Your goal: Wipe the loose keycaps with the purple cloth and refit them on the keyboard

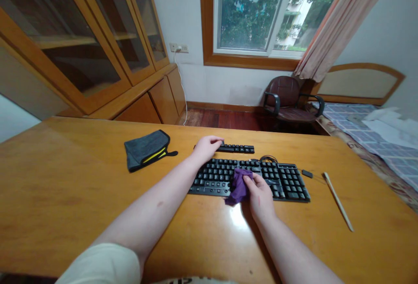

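A black keyboard [281, 179] lies across the middle of the wooden desk [65, 188]. My right hand [259, 192] is closed on a purple cloth [239, 185] and presses it onto the keys near the keyboard's centre. My left hand [206, 146] reaches past the keyboard's far left corner, its curled fingers resting on the end of a narrow black key strip [237, 148] that lies just behind the keyboard.
A grey pouch with yellow trim [146, 149] lies to the left. A pale stick [338, 200] and a small black piece [307, 173] lie right of the keyboard. Beyond the desk stand a brown armchair [289, 99], wooden cabinets [98, 45] and a bed [385, 140].
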